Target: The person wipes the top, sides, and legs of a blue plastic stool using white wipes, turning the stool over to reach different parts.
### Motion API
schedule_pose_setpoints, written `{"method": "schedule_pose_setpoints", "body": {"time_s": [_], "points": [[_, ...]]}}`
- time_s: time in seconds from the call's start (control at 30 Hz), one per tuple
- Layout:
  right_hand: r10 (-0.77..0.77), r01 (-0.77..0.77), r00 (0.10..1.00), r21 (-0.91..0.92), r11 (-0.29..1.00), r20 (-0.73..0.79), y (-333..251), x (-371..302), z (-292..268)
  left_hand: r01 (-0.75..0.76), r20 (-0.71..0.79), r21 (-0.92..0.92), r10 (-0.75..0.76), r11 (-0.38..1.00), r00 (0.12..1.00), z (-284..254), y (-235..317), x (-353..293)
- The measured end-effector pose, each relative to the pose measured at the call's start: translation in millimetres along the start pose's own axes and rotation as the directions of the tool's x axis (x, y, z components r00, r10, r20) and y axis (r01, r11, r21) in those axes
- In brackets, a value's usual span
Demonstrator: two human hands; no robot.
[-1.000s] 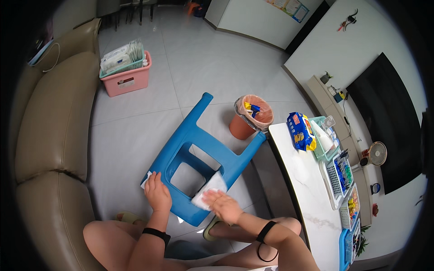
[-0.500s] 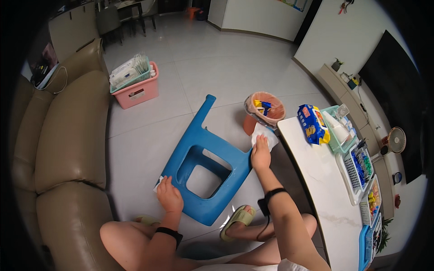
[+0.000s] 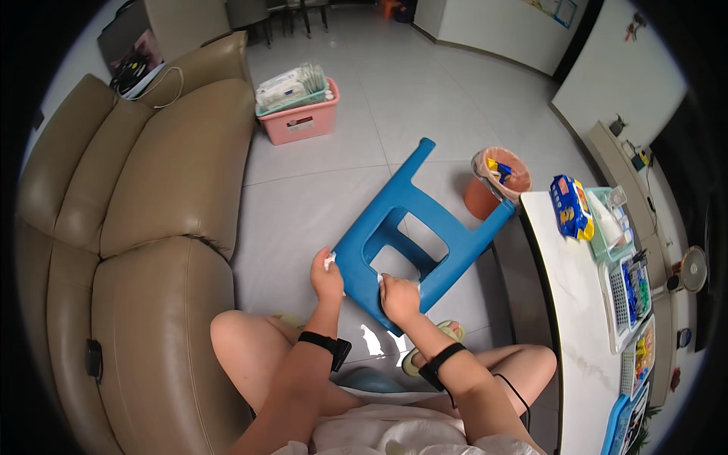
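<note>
A blue plastic stool [image 3: 418, 200] lies on its side on the floor in front of my knees, legs pointing away from me. My left hand [image 3: 326, 279] is closed at the stool's left edge, with a bit of white wipe [image 3: 330, 261] showing by the thumb. On the near part of the stool, beside its square opening, my right hand [image 3: 400, 299] presses down. Its fingers are bent around another white wipe [image 3: 381, 279], mostly hidden under the hand.
A brown sofa [image 3: 178, 167] runs along the left. Ahead stands a pink box [image 3: 303, 123] of packets. An orange bin [image 3: 480, 199] with a liner is near the white table [image 3: 569, 303], which carries a blue wipes pack [image 3: 570, 208] and several baskets. Green slippers [image 3: 413, 362] are below.
My right hand has come from the stool's right leg, near the bin, to the near part beside the opening, bringing the wipe. My left hand stays at the left edge. The view has shifted.
</note>
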State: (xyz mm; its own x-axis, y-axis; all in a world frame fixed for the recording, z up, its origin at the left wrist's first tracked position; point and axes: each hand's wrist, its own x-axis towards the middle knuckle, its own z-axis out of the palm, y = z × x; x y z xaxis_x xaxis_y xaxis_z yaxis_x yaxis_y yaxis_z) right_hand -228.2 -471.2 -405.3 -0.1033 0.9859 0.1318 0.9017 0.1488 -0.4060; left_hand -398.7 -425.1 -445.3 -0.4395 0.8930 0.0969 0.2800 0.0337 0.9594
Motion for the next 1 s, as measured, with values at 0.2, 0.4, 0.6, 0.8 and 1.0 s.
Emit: {"method": "schedule_pose_setpoints", "body": {"time_s": [0.2,0.4,0.6,0.8,1.0], "points": [[0.194,-0.202,0.963,0.028,0.979,0.187,-17,28,17,0.406,0.132,-0.875,-0.677,0.264,0.724,-87,4,33],[0.246,-0.260,0.964,0.153,0.953,0.103,-61,44,-26,0.347,0.201,-0.860,-0.377,0.373,0.904,-168,101,64],[0.313,-0.320,0.943,0.570,0.756,0.115,-69,86,-101,0.217,0.114,-0.866,-0.246,0.451,0.963,-211,106,89],[0.427,-0.460,0.850,0.827,0.322,0.307,-97,104,-173,0.122,0.010,-0.896,-0.255,0.427,0.967,-224,113,102],[0.349,-0.431,0.854,0.900,0.060,0.386,-72,125,-134,0.105,-0.041,-0.895,-0.315,0.433,0.948,-230,100,108]]}}
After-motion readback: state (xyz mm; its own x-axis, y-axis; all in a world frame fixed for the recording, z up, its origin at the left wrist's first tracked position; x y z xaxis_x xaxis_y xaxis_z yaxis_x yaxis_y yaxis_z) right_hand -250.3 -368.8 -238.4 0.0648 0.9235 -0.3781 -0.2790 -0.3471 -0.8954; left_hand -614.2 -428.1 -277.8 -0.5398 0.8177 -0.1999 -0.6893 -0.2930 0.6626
